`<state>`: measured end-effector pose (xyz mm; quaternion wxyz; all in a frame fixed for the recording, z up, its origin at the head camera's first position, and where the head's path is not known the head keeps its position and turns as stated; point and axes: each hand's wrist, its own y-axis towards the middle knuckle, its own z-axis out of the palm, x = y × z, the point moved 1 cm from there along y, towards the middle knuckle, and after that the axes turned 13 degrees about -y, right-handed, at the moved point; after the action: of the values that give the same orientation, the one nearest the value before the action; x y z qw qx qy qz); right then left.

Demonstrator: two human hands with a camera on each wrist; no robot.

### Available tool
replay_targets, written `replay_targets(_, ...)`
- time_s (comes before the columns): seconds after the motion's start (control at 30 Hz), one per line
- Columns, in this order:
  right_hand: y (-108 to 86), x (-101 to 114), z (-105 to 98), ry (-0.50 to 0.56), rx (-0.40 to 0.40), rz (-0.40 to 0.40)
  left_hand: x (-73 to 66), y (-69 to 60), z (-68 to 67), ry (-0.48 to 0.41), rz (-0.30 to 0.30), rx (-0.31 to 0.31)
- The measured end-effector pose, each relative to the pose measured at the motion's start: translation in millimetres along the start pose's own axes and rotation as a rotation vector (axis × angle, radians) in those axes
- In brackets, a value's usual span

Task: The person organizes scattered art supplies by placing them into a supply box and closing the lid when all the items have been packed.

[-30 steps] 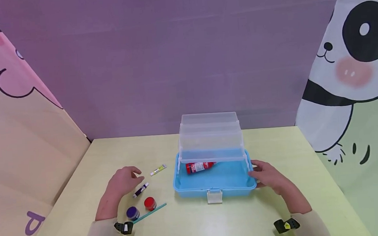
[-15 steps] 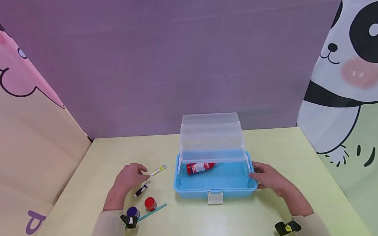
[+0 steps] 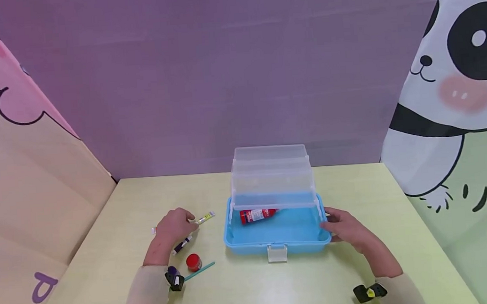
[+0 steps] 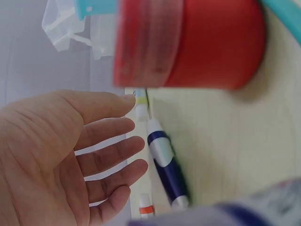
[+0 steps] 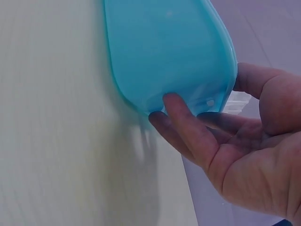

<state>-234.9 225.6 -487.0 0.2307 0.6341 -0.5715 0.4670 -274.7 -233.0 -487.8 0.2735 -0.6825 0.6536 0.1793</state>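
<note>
In the head view my left hand hovers over the small things at left, its thumb side near a yellow-labelled paint tube. The left wrist view shows its fingers loosely bent and holding nothing. Just beyond them lies a dark blue and white pen-like tube. A red-banded white tip shows below. My right hand grips the right end of an open light-blue storage box, thumb at the rim and fingers against the outer wall. Inside lies a red bottle, partly behind the clear lid.
A red paint jar stands near the left wrist. A purple-blue jar is partly hidden by the wrist camera. One teal stick lies beside them. Purple backdrop rises behind the table.
My left hand has moved right, toward the yellow-labelled tube, and uncovered a red-marked tip on its left. The right hand and the box stay put.
</note>
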Motion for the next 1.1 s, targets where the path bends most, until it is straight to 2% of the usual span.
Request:
replay_targets(0.37,0.9,2,1,0.042,0.0,-0.007,3.6,3.1,2.9,0.022,0.017,-0.003)
replay_targets(0.73,0.1,-5,3,0.028,-0.012,0.0,1.4,3.4,9.0,0.032,0.004,-0.01)
replay_targets(1.1,-0.6,-5,1,0.027,-0.021,-0.003,1.1,2.8,12.4,0.038,0.012,-0.05)
